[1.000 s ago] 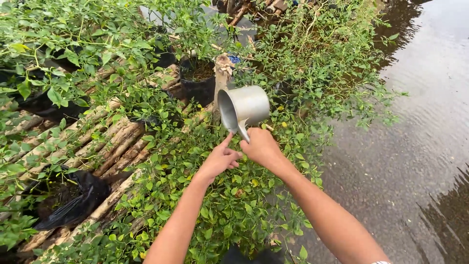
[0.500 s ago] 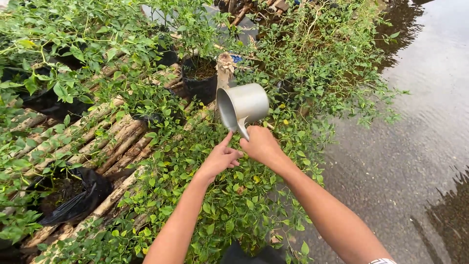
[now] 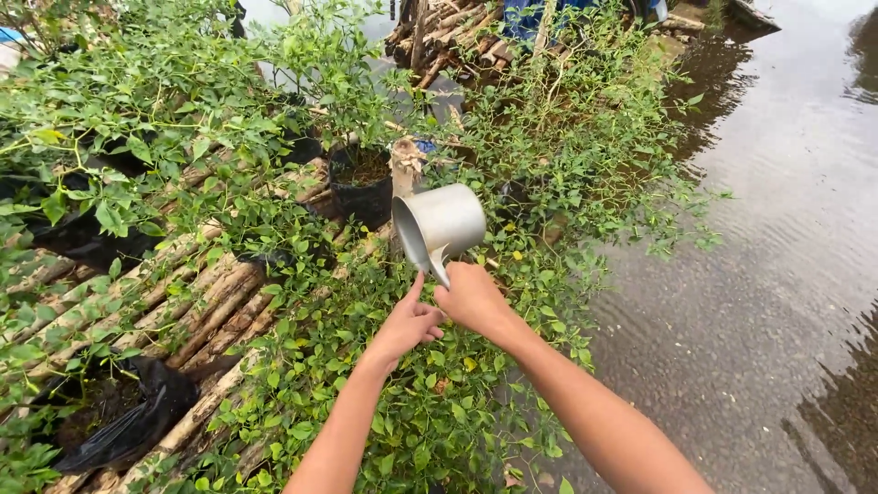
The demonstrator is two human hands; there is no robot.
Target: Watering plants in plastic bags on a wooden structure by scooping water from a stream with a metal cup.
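My right hand [image 3: 471,297] grips the handle of a grey metal mug [image 3: 441,224], which is tipped on its side with its mouth facing left over leafy green plants [image 3: 384,366]. My left hand [image 3: 407,322] is just beside the right one, index finger stretched up to the handle's lower end. I cannot see any water leaving the mug.
A platform of bamboo poles [image 3: 183,302] runs on the left, carrying black grow bags [image 3: 361,187] of plants; another black bag [image 3: 128,421] is at lower left. A wooden post [image 3: 402,169] stands behind the mug. Brown water [image 3: 768,274] lies to the right.
Both hands and the mug have stayed nearly in place; the mug is tipped slightly further. The view has shifted a little.
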